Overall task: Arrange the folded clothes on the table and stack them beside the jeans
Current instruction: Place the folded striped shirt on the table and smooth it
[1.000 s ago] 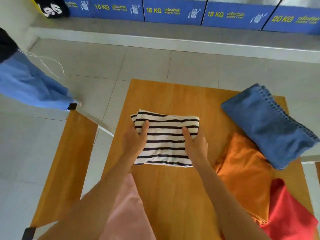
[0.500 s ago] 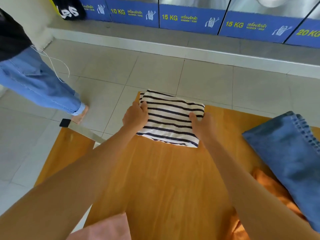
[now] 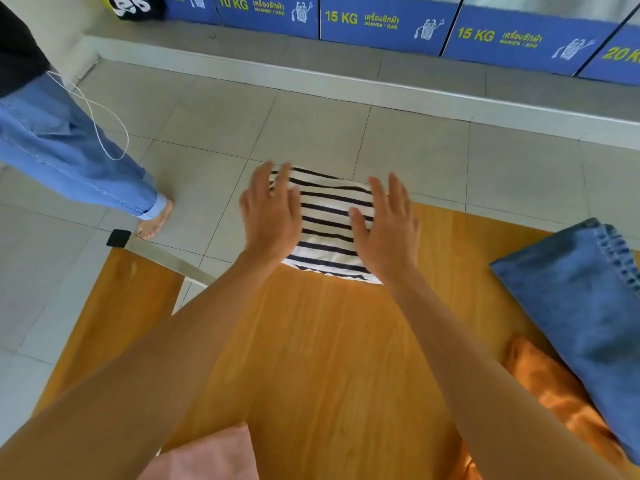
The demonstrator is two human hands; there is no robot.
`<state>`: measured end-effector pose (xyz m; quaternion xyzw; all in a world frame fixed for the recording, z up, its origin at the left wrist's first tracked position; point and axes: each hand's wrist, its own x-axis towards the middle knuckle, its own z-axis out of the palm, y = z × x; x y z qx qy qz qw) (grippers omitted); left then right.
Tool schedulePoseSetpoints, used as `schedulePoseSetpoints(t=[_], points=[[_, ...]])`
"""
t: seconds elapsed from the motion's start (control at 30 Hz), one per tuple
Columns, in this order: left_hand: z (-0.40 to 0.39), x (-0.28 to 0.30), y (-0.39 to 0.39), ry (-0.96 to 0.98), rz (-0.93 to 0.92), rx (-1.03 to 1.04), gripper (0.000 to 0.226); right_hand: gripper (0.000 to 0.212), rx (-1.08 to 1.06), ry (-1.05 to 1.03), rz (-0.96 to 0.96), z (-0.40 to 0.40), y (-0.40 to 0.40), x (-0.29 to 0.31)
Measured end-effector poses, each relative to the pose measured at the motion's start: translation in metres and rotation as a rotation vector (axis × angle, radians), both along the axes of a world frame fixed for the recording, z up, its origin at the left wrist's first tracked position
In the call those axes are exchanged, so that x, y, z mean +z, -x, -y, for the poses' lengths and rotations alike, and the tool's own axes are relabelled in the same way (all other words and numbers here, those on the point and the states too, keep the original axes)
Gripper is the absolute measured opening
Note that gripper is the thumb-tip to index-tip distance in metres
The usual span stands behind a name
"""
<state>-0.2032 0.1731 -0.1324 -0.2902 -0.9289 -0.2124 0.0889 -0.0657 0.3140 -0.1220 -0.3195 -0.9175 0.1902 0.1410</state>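
Down at the bottom edge of the frame, a pink garment [image 3: 211, 455] pokes into view just left of centre, and at the lower right an orange cloth [image 3: 554, 386] lies crumpled on the wooden table [image 3: 329, 358]. Partly on top of that orange cloth, along the right edge, sits the folded jeans [image 3: 581, 299], seam stitching showing on the far side.

Both bare forearms stretch up from the bottom towards the centre. The left hand [image 3: 272, 220] is spread flat, fingers apart and extended, gripping nothing; it covers the left side of the striped folded shirt [image 3: 332, 223]. The right hand [image 3: 388, 226] mirrors it, palm down, fingers splayed, over the shirt's right side, also with nothing pinched. Whether the palms press on the fabric or float just above it, I cannot tell; the fingers look a bit blurred.

The striped shirt itself, white with dark bands, lies at the table's far edge in the middle of the frame, well apart from the jeans, with bare wood between them.

At the left, a second wooden surface [image 3: 114, 306] with a metal bar [image 3: 162, 258]. Beyond that, grey floor tiles [image 3: 311, 133], and in the upper left another person's leg in blue denim [image 3: 65, 154], bare foot on the floor, a white cord [image 3: 104, 126] dangling. Across the top, blue washer panels [image 3: 388, 24] reading 10 KG, 15 KG, 20 K.
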Motion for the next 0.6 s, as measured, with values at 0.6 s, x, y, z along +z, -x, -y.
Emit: schedulePoseSetpoints(t=[0.6], points=[[0.128,0.039,-0.118,-0.097,0.443,-0.194,0.057,0.05,-0.032,0.194,0.009,0.118,-0.104,0.02]])
